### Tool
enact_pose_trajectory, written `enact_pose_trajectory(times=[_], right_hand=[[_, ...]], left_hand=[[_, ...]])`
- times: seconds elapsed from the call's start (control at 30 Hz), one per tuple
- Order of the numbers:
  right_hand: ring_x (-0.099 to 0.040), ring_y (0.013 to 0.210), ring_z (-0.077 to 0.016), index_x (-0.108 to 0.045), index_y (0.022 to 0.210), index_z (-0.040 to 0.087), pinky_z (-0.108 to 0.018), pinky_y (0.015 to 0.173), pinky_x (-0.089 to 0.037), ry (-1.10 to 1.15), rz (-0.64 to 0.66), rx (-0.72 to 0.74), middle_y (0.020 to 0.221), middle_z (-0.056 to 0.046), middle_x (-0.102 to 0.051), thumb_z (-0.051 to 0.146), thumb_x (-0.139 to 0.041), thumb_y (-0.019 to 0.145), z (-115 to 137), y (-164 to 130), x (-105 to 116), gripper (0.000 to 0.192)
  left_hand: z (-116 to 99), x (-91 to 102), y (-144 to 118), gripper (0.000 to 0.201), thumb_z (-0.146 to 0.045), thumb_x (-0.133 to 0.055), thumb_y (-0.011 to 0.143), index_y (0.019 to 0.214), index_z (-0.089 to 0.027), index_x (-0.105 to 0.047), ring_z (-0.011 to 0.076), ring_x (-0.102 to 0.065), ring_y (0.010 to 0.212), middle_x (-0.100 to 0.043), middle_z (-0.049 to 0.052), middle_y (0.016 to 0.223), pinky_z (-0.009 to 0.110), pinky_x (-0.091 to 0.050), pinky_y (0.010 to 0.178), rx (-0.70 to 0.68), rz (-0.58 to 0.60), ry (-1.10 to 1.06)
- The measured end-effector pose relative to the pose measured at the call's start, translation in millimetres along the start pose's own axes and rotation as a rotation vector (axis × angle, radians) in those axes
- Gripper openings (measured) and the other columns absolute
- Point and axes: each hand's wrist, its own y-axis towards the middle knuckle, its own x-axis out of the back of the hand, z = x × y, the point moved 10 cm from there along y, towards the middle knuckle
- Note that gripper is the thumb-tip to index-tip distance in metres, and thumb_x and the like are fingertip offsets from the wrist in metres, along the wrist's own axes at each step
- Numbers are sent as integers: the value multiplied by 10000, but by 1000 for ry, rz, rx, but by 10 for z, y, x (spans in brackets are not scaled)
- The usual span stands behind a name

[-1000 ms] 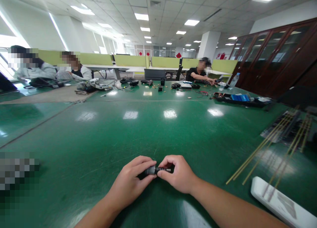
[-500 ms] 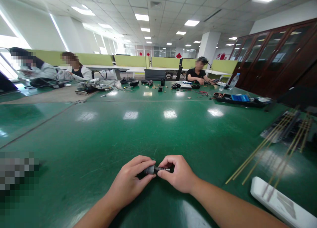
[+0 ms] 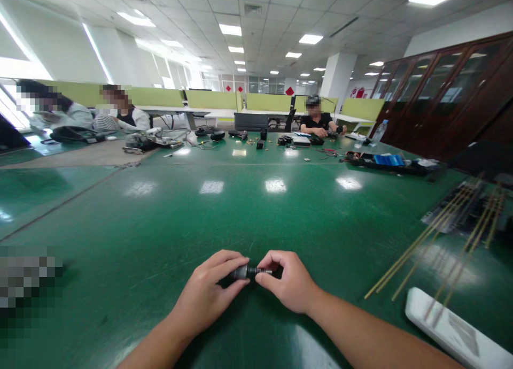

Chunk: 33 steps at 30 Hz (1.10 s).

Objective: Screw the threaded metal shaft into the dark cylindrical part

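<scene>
Head view. The left hand (image 3: 212, 294) and right hand (image 3: 289, 283) meet low at centre, just above the green table (image 3: 248, 208). Between them lies a small dark cylinder (image 3: 244, 272) with a thinner threaded end pointing right. The left thumb and forefinger are closed around the thicker end; the right thumb and forefinger pinch the thinner end. The remaining fingers of both hands are curled in. Whether the cylinder touches the table cannot be told.

To the right, several thin brass rods (image 3: 425, 246) lie slanted on the table, well apart from the hands. A flat white slab (image 3: 452, 326) lies at lower right, under the near ends of some rods. Farther back on the right is a black tray (image 3: 385, 163) holding blue parts. Small tools and cables (image 3: 256, 140) are scattered at the far end of the table. Three other people sit there: two at far left (image 3: 92, 117), one at far centre (image 3: 316, 120).
</scene>
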Motion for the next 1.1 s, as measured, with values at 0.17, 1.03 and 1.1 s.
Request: enact_pose_trajectory(times=[0.17,1.03,1.1], right_hand=[[-561,666,-140,-701,820,167,-256,640,-417,1,-12,2,718,-1,-649,233,-699,804,-11,-7,6,67],[-522,625,-135,-689,790,152,-262,611,-409,148,-38,-46,675,-1,-610,228,-714,775,-126,58,57,81],[-523,628,-135,-691,791,153,-265,619,-413,161,-39,-47,680,-4,-617,229,-718,774,-139,60,59,83]], left_hand=[[-7,30,-6,342,-224,-674,919,1240,-331,-630,157,-611,1057,-617,17,1172,272,-523,919,-5,-14,8],[52,153,11,326,-269,-686,916,1230,-341,-637,163,-622,1054,-630,8,1177,286,-533,922,21,-66,73],[59,167,7,320,-276,-689,913,1223,-336,-640,166,-622,1058,-630,9,1176,287,-533,924,24,-75,80]])
